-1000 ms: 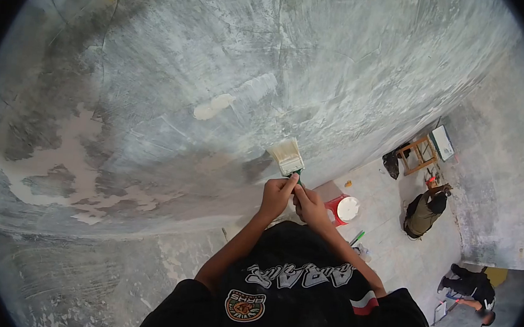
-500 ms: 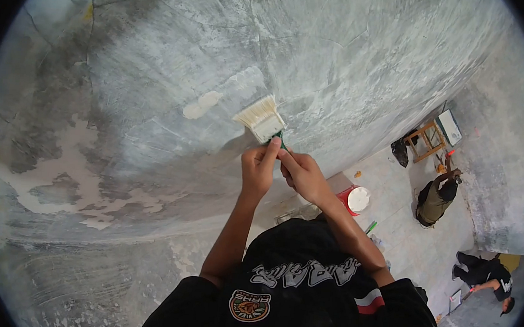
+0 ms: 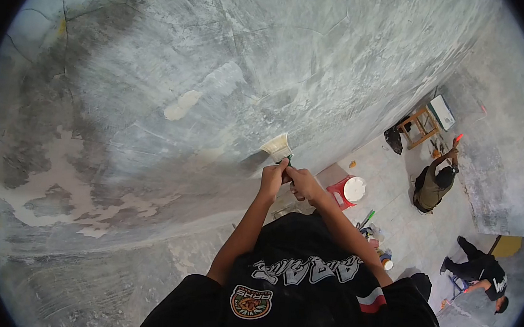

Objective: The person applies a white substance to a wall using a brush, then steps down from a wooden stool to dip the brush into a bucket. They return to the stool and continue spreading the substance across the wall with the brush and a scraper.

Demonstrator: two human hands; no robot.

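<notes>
Your brush [image 3: 282, 155] had shifted away from the pale patch [image 3: 181, 105], its handle [image 3: 290, 161] held closed in your left hand [image 3: 270, 182] and right hand [image 3: 305, 185], likely to steady the bristles [image 3: 275, 144] at the wall [image 3: 317, 106].

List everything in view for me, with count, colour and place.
brush: one, pale bristles, green handle, in both hands before the wall
wall: one beside the hands, patchy grey
bucket: one, red, white top, floor right of hands
green item: one, floor past bucket
small items: several, mixed colours, near green item
wooden frame: one, brown, by far wall
black bag: one, beside frame
panel: one, white, dark-edged, beside frame
yellow surface: one, right edge
co-workers: two, olive top and black clothes, right
shirt: one, black
left hand, right hand: on brush handle
</notes>
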